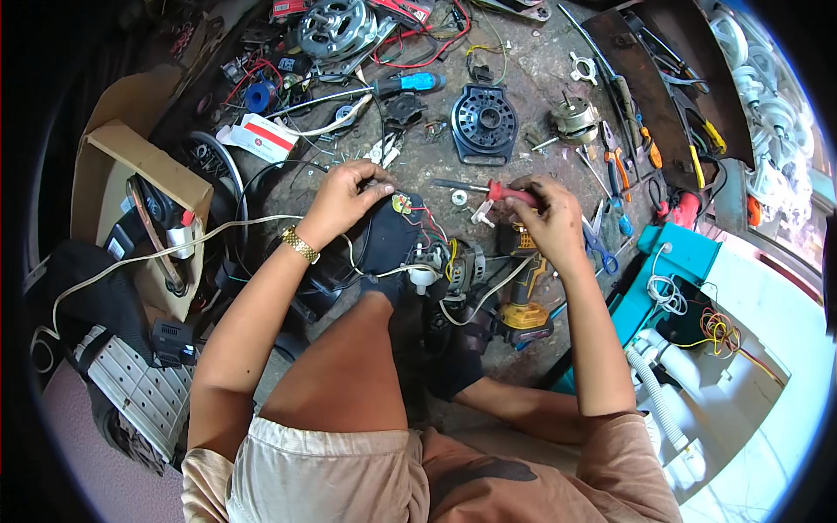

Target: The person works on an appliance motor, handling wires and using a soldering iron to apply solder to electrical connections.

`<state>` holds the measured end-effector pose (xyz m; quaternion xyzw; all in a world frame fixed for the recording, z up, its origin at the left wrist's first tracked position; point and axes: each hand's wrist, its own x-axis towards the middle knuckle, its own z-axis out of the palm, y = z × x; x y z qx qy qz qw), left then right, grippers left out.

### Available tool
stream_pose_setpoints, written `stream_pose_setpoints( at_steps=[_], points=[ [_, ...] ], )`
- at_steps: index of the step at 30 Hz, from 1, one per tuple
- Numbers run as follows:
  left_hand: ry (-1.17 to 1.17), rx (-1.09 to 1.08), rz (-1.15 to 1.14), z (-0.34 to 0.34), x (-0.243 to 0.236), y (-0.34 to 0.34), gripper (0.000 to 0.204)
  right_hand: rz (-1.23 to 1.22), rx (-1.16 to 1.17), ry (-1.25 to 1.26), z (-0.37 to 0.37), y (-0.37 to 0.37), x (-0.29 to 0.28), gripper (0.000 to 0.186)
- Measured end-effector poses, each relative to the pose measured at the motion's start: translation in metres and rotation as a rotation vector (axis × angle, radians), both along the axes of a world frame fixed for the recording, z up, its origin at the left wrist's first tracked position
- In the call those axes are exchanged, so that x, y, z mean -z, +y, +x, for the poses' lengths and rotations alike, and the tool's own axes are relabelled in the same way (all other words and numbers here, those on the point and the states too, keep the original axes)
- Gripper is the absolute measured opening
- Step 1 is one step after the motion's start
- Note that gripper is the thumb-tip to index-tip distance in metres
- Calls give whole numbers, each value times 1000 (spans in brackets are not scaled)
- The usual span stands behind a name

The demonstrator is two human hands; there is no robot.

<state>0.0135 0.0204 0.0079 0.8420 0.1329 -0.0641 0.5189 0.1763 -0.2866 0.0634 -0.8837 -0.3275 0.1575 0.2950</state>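
While the right hand grips a red-handled screwdriver, left hand fingers pinch the black fan housing

Daylight is even and bright, strongest at the lower right, where white surfaces wash out. Shadows are soft. Fisheye bending and dark vignetting mark the rim; centre focus is sharp.
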Motion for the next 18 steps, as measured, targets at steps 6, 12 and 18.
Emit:
stream_pose_setpoints(
  at_steps=[6, 12, 18],
  points=[
    [-39, 21, 59, -6, -1, 5, 19, -55, -63, -17, -7, 11, -1, 24],
    [-76, 51, 114, -3, -1, 2, 16, -79, -61, -53, -13, 14, -5, 24],
    [-122, 64, 139, -4, 0, 5, 15, -87, -59, -84, -13, 15, -3, 25]
  ],
)
